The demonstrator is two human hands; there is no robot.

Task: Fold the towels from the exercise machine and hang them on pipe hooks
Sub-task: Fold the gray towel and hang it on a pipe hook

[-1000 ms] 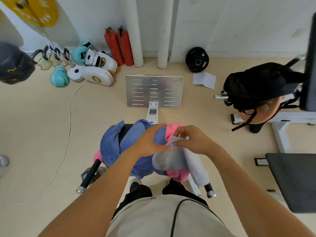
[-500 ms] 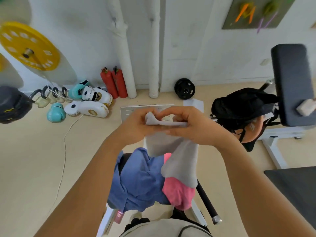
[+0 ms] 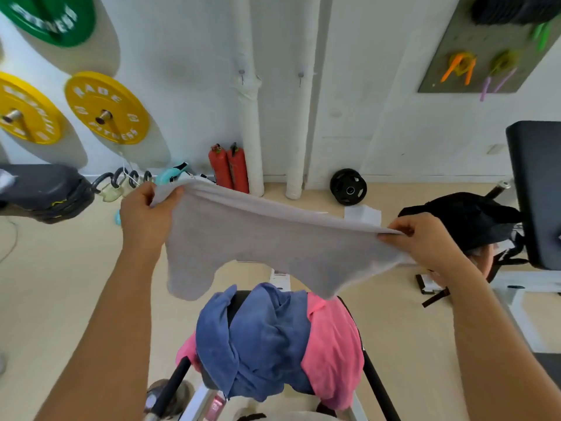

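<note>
White gym wall with two pipes (image 3: pixel 249 123) ahead. Left hand (image 3: pixel 145 217) and right hand (image 3: pixel 425 238) each pinch a top corner of a grey towel (image 3: pixel 258 244), stretched above blue (image 3: pixel 258 338) and pink (image 3: pixel 334 344) towels on the machine. It looks light, limp; corners suit holding.

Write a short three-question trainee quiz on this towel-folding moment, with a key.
1. True or false: the grey towel is stretched out between the left hand and the right hand.
2. Which towels lie on the exercise machine? A) blue and pink B) green and white C) none
3. Fill in: each white pipe carries one small ____ near its upper part.

Key
1. True; each hand pinches an upper corner.
2. A: the blue towel and the pink towel are draped there.
3. hook
</note>
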